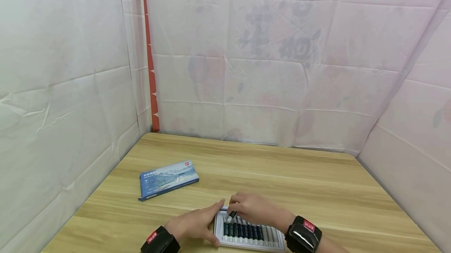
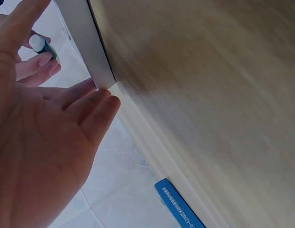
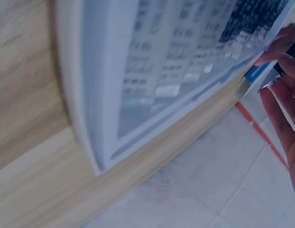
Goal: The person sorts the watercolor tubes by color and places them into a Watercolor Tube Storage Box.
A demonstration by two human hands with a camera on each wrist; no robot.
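Pale fabric sheets (image 1: 260, 49) surround your table (image 1: 282, 174), their faint print too blurred to read. At the bottom centre of the head view, your white tray (image 1: 253, 247) holds a row of tubes (image 1: 245, 231), mostly dark, paler toward the right. Your left hand (image 1: 195, 221) is spread, touching the tray's left edge and gripping nothing. Your right hand (image 1: 255, 208), fingers curled, pinches one small tube (image 1: 231, 217) at the tray's upper left. Left of centre lies a blue box (image 1: 169, 179) with a red logo, Chinese characters and what looks like "12" (its side, in the left wrist view, seems to include "4236"). Your black wristbands (image 1: 303, 234) carry red labels, too small to make out.
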